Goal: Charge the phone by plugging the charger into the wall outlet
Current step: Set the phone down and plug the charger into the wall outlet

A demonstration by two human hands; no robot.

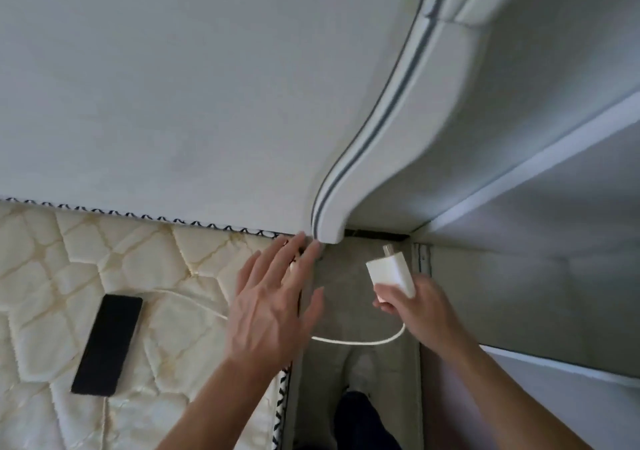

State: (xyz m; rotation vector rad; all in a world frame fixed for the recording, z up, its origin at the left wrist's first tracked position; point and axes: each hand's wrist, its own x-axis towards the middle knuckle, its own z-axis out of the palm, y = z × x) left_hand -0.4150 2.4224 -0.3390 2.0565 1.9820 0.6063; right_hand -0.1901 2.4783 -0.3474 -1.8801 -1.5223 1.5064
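A black phone [108, 345] lies face up on the quilted cream mattress [69, 252] at the lower left. A white cable [360, 341] runs from near the phone, passes behind my left hand, and loops to the white charger block [391, 273]. My right hand [415, 307] grips the charger's lower end, with the prongs pointing up toward the headboard corner. My left hand [270, 304] is spread flat, fingers apart, over the mattress edge, fingertips near the base of the headboard. No wall outlet is visible.
A pale padded headboard [173, 86] with a curved piped side wing [391, 131] fills the top. A narrow grey floor gap [346, 287] runs between the mattress and a pale shelf unit [554, 207] on the right. My dark trouser leg [363, 422] stands in that gap.
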